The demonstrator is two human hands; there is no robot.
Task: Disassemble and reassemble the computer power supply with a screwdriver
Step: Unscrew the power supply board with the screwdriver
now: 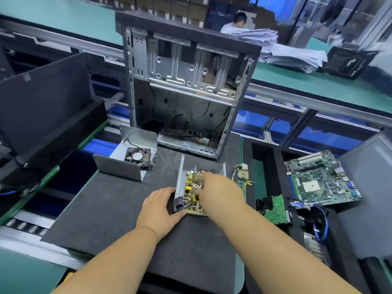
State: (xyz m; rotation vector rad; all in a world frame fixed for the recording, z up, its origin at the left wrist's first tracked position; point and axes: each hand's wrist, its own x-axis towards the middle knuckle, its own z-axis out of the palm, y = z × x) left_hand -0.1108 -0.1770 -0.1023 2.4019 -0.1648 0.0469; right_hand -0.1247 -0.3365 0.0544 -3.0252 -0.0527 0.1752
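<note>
Centrally, on the black mat (118, 209): opened power supply (191, 187), circuit board exposed. Left hand (158, 205) grips its near-left corner, thumb curled along the front edge. Right hand (220, 187) lies palm-down over the board, fingers bent onto components; grasp unclear.

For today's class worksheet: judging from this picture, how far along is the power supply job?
Done: the cover with its fan lies apart on the mat. In hand: the left hand grips the open base while the right hand works at the circuit board. Left: reassembly; no screwdriver shows.
</note>
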